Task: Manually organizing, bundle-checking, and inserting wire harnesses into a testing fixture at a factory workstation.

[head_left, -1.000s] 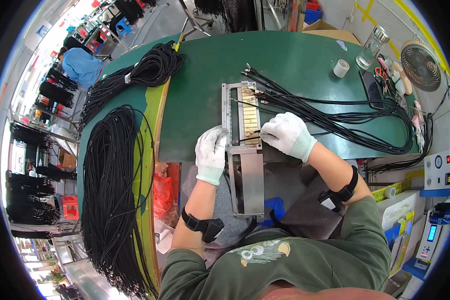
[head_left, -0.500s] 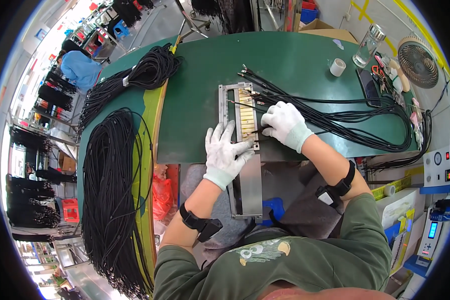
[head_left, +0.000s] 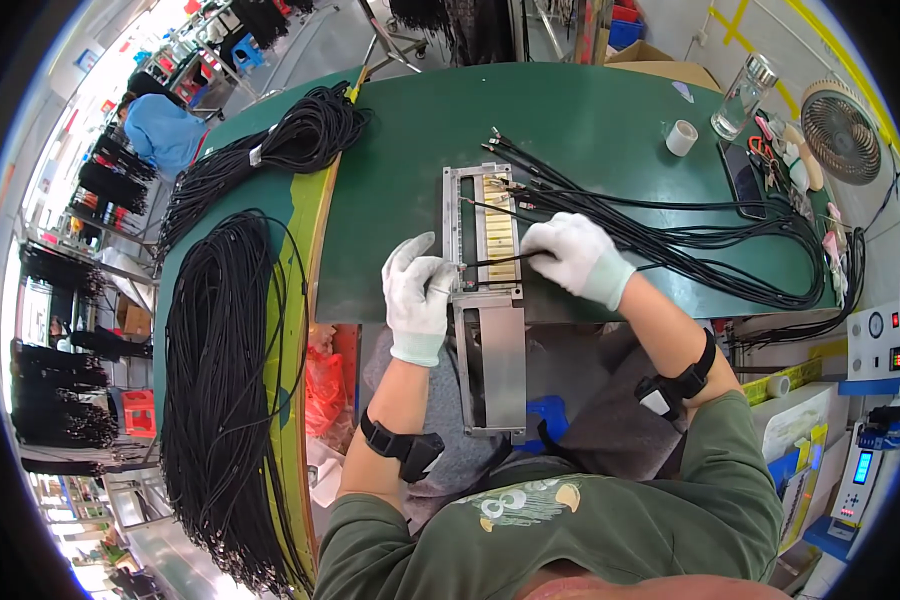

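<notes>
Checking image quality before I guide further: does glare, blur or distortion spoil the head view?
Head view: left gloved hand and right gloved hand look fairly sharp; head view: fisheye distortion bends the far edge of the green tabletop; head view: the far left washes out bright.

From the left side of your head, your wide fisheye camera looks down over your shirt (head_left: 610,535) at your left hand (head_left: 416,300), right hand (head_left: 576,258) and the table (head_left: 400,135) close below, straight edges bending toward its rim.
</notes>
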Demonstrator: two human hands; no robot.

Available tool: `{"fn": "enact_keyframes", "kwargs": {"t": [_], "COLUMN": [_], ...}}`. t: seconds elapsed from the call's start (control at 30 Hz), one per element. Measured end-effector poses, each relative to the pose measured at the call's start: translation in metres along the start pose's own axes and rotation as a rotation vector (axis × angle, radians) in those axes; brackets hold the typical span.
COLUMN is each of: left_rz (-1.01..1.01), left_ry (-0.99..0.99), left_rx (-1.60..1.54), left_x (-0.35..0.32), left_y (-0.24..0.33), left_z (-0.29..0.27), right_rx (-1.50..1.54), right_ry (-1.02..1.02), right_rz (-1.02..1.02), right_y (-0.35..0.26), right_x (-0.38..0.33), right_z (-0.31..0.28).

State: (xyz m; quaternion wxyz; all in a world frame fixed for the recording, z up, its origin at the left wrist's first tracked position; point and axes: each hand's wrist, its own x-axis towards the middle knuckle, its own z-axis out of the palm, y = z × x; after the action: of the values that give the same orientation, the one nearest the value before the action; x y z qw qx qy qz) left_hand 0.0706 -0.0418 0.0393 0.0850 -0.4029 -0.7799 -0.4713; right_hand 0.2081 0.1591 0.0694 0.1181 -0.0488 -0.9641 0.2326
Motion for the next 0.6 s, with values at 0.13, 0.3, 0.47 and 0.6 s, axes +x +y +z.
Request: {"fn": "enact_keyframes", "kwargs": {"t": [0.13, 0.3, 0.47, 0.6], "left_rz": [0.063, 0.146, -0.084, -0.118], "left_ry": [-0.081, -0.151, -0.081, -0.093], "left_rx": [-0.103, -0.079, -0.094, -0.069], "left_x": [0.001, 0.0, -0.002, -0.002], "left_y": [-0.003, 0.002, -0.008, -0.011], "left_z": [0.003, 0.001, -0.001, 0.002], "right_rx": [0.134, 0.158, 0.243, 0.061], "right_ry": [0.21, 0.03, -0.082, 0.002], "right_rz": [-0.145, -0.151, 0.018, -0.023], "right_y": [0.009, -0.003, 0.014, 0.002], "right_x": [-0.001, 0.006, -0.003, -0.002], "right_z": [0.0, 0.012, 0.003, -0.002]}}
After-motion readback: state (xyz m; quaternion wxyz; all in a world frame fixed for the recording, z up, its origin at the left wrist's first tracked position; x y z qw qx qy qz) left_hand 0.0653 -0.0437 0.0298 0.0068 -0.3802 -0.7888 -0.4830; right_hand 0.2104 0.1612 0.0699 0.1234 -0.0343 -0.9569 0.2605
